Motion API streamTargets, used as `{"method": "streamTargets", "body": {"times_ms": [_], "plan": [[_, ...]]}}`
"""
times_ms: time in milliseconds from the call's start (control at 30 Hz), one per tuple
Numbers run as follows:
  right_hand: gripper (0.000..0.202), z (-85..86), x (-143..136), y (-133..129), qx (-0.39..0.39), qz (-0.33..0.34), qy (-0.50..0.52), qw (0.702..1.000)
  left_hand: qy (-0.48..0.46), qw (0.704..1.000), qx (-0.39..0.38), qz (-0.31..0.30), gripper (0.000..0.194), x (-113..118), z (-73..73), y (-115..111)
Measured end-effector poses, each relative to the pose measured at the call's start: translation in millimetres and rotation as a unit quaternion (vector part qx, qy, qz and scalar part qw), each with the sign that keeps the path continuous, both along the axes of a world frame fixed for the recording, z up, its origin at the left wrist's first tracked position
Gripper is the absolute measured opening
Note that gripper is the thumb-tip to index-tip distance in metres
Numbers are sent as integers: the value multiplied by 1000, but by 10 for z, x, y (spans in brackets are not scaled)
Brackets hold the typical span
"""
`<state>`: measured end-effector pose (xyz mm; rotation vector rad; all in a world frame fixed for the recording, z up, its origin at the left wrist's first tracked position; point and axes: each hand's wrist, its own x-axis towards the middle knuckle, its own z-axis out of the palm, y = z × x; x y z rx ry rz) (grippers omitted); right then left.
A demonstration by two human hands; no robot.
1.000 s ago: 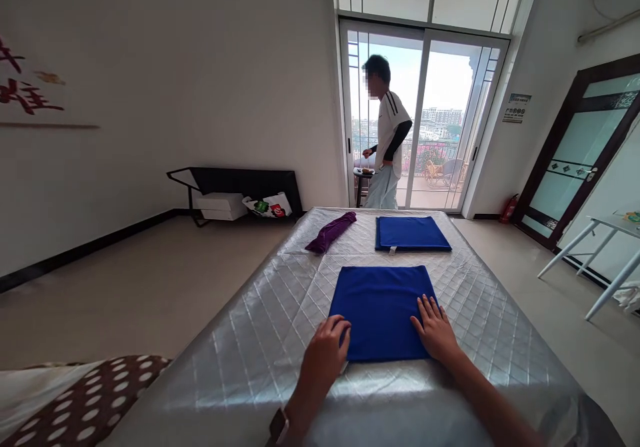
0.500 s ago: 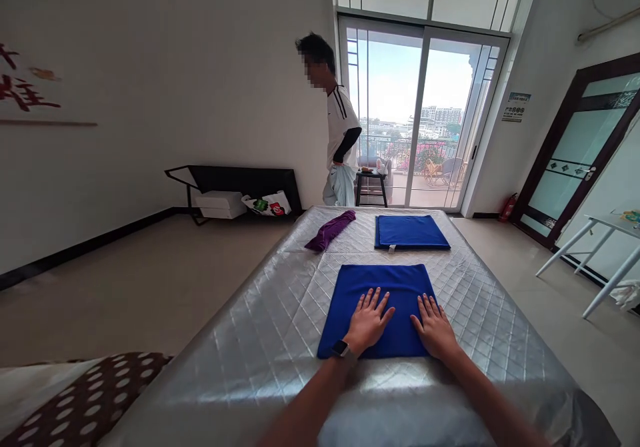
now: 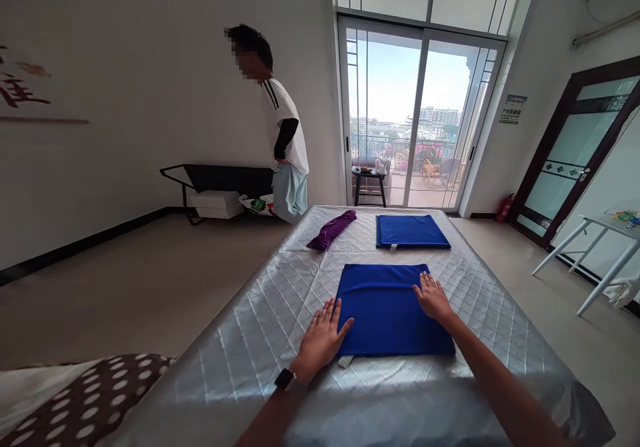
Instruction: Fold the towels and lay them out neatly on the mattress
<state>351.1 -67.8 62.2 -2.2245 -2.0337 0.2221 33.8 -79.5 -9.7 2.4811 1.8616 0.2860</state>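
Note:
A folded blue cloth (image 3: 387,314) lies flat before me on the silver quilted cover (image 3: 250,347), with a small white tag sticking out at its near left corner. My left hand (image 3: 323,334), a watch on its wrist, rests open along the cloth's left edge. Over the cloth's upper right edge lies my right hand (image 3: 433,297), also open, fingers extended. Farther back is a second folded blue cloth (image 3: 414,230), its white tag toward me. To the left of that lies a bunched purple cloth (image 3: 332,230).
Beyond the bed's far left corner a person (image 3: 285,127) stands side-on, near a black bench (image 3: 210,179) with a white box (image 3: 216,204) under it. A dark stool (image 3: 369,174) stands by the sliding glass door. At right is a white table (image 3: 613,224); a brown polka-dot fabric (image 3: 90,394) lies near left.
My left hand has moved left to the cloth's edge, and my right hand has slid up its right side. The near tag has come into view. The person has walked left.

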Motion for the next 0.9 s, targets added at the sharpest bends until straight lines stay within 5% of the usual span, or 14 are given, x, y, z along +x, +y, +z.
{"method": "streamTargets", "body": {"times_ms": [133,233,400,500,600,733,900], "plan": [[65,27,49,308,-8,-7,1,1000,22,1000,4,13,68,-24,113,39],[65,-73,80,391,-4,-10,4,1000,23,999,45,16,64,205,280,165],[65,-205,104,409,1,-19,2,1000,-19,993,56,-101,57,1274,522,489],[62,-214,132,407,-8,-9,-6,1000,-36,987,32,-150,54,1907,499,642],[61,-222,155,412,-15,1,-12,1000,-45,988,21,-148,54,2171,372,753],[63,-269,148,449,-8,-20,-2,1000,-39,994,0,-98,58,1881,210,916],[65,-341,139,490,-1,-31,14,999,-19,999,-14,24,66,969,161,1165]]}}
